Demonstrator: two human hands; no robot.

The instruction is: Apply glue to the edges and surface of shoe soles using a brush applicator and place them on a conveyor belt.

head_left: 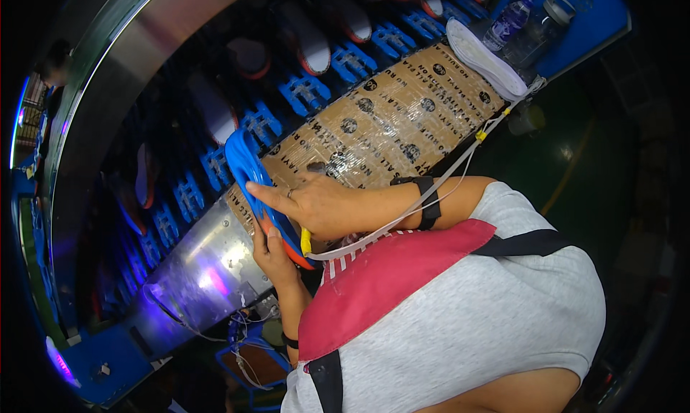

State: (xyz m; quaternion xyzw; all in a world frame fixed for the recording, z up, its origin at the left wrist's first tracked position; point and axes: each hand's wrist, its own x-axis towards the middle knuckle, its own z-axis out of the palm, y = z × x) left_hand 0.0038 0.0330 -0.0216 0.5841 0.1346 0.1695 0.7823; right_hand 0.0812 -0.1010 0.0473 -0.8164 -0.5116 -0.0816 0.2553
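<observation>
While the left hand (pixel 274 261) pinches a glossy blue-and-orange shoe sole (pixel 246 160) by brown printed cardboard (pixel 388 122), right hand (pixel 316 208) kinda curled, index out on it, its length slants, blue end up-left, orange end bodyward.

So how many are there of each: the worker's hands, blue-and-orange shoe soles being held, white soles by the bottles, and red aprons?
Hands: 2, the left hand and the right hand
Held blue-and-orange sole: 1
White sole: 1
Red apron: 1
Total: 5
</observation>
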